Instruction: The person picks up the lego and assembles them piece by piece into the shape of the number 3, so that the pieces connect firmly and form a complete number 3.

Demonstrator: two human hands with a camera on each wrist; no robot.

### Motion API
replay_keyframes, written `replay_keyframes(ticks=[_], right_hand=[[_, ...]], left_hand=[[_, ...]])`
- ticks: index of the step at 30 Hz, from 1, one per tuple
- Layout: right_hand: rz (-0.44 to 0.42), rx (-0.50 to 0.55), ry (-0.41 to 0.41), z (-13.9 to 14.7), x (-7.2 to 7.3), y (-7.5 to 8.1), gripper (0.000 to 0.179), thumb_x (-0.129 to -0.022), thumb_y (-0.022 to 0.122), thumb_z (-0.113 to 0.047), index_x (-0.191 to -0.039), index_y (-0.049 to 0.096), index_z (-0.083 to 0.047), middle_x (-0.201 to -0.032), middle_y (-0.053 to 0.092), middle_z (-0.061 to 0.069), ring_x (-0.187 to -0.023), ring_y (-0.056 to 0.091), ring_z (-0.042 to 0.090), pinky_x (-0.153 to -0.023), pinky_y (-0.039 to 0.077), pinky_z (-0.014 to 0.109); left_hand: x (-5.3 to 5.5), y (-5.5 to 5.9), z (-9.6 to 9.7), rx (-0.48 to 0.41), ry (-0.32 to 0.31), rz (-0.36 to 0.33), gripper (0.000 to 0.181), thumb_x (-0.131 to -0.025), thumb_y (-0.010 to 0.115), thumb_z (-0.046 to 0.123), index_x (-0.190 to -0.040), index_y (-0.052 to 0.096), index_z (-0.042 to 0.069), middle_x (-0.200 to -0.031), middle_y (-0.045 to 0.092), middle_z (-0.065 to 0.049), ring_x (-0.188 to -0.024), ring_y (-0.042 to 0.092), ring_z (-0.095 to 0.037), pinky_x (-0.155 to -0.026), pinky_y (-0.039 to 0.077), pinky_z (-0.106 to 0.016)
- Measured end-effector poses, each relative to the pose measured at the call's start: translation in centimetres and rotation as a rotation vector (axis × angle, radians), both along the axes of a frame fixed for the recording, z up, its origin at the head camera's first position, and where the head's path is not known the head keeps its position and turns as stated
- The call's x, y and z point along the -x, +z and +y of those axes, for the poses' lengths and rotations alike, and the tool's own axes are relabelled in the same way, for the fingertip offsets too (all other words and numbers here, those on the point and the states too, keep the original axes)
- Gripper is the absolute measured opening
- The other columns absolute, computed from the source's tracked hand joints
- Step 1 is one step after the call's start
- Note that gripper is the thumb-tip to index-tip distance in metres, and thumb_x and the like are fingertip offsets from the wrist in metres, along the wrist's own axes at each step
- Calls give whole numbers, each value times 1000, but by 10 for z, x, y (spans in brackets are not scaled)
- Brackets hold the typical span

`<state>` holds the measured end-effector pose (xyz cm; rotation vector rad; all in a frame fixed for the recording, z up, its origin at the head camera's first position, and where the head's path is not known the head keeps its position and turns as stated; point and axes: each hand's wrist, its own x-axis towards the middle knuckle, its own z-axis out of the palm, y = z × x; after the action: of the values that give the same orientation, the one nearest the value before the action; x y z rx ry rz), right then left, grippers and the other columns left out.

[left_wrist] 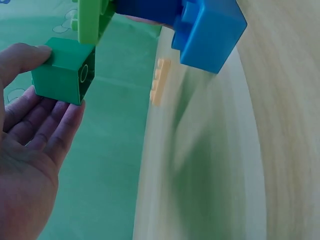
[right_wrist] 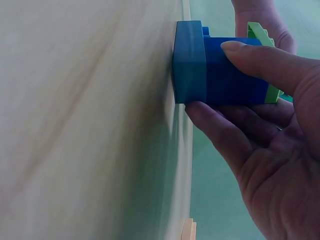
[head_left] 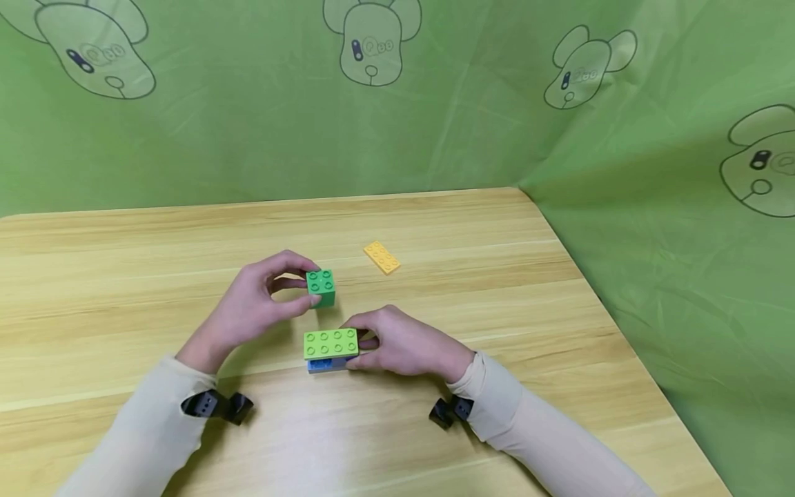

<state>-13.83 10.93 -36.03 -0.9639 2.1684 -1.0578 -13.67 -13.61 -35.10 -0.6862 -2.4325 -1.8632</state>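
Observation:
My left hand (head_left: 251, 297) pinches a square green toy brick (head_left: 321, 297) between thumb and fingers, its studs facing up and its hollow underside visible in the left wrist view. Nearer to me, my right hand (head_left: 406, 342) grips a stack of toy bricks. This stack has a lighter blue brick (right_wrist: 190, 65) at the bottom, dark blue (right_wrist: 225, 77) in the middle and a lime green plate (head_left: 330, 344) on top. The plate overhangs the dark blue part toward the left. Green brick and stack are apart. Most of the dark blue part is hidden in the head view.
A yellow-orange studded plate (head_left: 381, 257) lies flat on the wooden table (head_left: 497, 276), beyond both hands. Green cloth (head_left: 466, 124) with printed cartoon heads hangs behind the table and along its right side. Small black cameras sit on both wrists.

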Motion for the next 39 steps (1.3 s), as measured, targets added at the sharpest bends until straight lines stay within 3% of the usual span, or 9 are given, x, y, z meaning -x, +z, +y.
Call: replay_keyframes(ticks=[5,11,17,21,28,39], right_hand=[[13,-8,0,0,1,0,32,-84,79,-8,-114,68,-5,-105,68,-4,-98,64,4,-83,54,21],[-6,-3,3,1,-1,0,34,-84,78,-6,-116,66,-3,-107,68,0,-97,65,5,-82,53,21],[-17,-3,-5,1,-1,-2,40,-84,78,-5,-122,64,-2,-112,68,3,-99,65,5,-83,53,20],[-9,-13,-9,0,-1,-2,34,-85,78,-6,-116,65,-2,-110,68,3,-98,64,4,-82,53,19],[-54,-6,-16,-1,0,-2,37,-85,77,-4,-120,64,-1,-114,68,5,-100,64,4,-82,53,19],[-32,-9,-33,-1,0,-2,37,-84,79,-6,-118,65,-4,-111,69,3,-98,65,5,-82,53,19]], left_hand=[[-4,4,3,-8,-10,31,35,-82,79,3,-113,65,4,-111,63,-4,-103,63,-22,-95,51,-37],[-10,4,11,-36,-63,66,36,-81,80,0,-113,65,4,-109,63,-3,-101,62,-21,-92,52,-34],[-15,1,16,-61,-75,125,35,-80,79,-2,-113,67,3,-108,64,-2,-100,63,-23,-89,54,-40],[-18,1,17,-64,-76,128,35,-80,79,-3,-112,67,3,-109,65,-2,-101,63,-23,-88,54,-43],[-24,1,21,-79,-91,166,36,-79,80,-4,-112,67,4,-108,65,-2,-99,63,-23,-86,55,-41],[-31,-3,26,-94,-131,215,38,-78,80,-5,-112,68,6,-108,65,-3,-99,63,-25,-85,56,-37]])
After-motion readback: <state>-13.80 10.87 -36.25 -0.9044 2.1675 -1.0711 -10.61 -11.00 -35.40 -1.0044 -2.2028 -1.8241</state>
